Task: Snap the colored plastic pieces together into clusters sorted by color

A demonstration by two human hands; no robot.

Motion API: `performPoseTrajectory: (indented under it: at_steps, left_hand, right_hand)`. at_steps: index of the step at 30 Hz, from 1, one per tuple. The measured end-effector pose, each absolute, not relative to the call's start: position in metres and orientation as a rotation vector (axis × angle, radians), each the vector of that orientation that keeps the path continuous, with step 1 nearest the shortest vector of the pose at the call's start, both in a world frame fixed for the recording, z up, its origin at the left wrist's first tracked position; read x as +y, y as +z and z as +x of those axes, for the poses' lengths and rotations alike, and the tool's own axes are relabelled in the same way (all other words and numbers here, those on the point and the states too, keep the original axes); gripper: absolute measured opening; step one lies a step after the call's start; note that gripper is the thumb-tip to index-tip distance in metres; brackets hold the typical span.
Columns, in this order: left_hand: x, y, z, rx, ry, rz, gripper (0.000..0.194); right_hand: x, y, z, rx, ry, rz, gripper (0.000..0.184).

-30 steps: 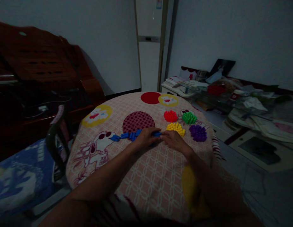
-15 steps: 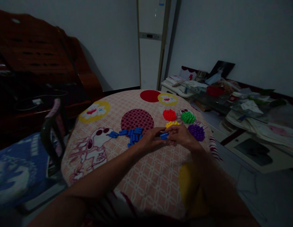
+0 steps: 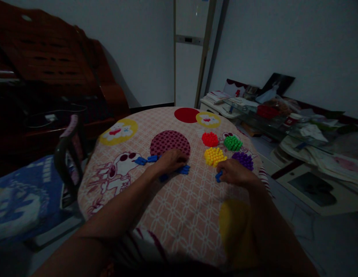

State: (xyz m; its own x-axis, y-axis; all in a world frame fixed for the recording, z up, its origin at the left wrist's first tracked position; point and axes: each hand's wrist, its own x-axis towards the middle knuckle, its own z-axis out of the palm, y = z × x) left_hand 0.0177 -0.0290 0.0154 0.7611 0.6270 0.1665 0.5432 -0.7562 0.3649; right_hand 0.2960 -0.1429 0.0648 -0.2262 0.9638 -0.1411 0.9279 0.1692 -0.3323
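My right hand (image 3: 232, 172) pinches a small blue plastic peg piece (image 3: 218, 176) low over the cloth, just in front of the yellow pegged cluster (image 3: 214, 156). My left hand (image 3: 173, 159) lies over a group of loose blue peg pieces (image 3: 184, 169), its fingers curled downward. What its fingertips hold, if anything, is hidden. More blue pieces (image 3: 141, 161) stretch out to the left of that hand. Beyond and beside my right hand sit a red cluster (image 3: 210, 139), a green cluster (image 3: 233, 143) and a purple cluster (image 3: 245, 161), the purple one partly covered.
A patterned cloth (image 3: 190, 215) covers the round table. At left stand a chair (image 3: 63, 161) with a blue seat and a wooden bench (image 3: 46, 61). A cluttered glass-topped cabinet (image 3: 262, 119) runs along the right wall. A tall white cabinet-like unit (image 3: 188, 73) stands behind.
My hands were together around a blue piece and have now parted. The right moved right and nearer with the piece; the left went back left over the loose blue pieces.
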Motion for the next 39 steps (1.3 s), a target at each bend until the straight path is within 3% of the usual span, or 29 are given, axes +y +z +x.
performPoseTrajectory:
  at_steps: [16, 39]
  left_hand:
    - [-0.035, 0.018, 0.02, 0.952, 0.142, 2.668, 0.016]
    - [-0.048, 0.02, 0.029, 0.681, 0.292, 2.622, 0.022]
  right_hand:
    - [-0.144, 0.069, 0.298, -1.882, 0.671, -1.567, 0.022]
    - [-0.143, 0.062, 0.272, -1.871, 0.725, -1.485, 0.02]
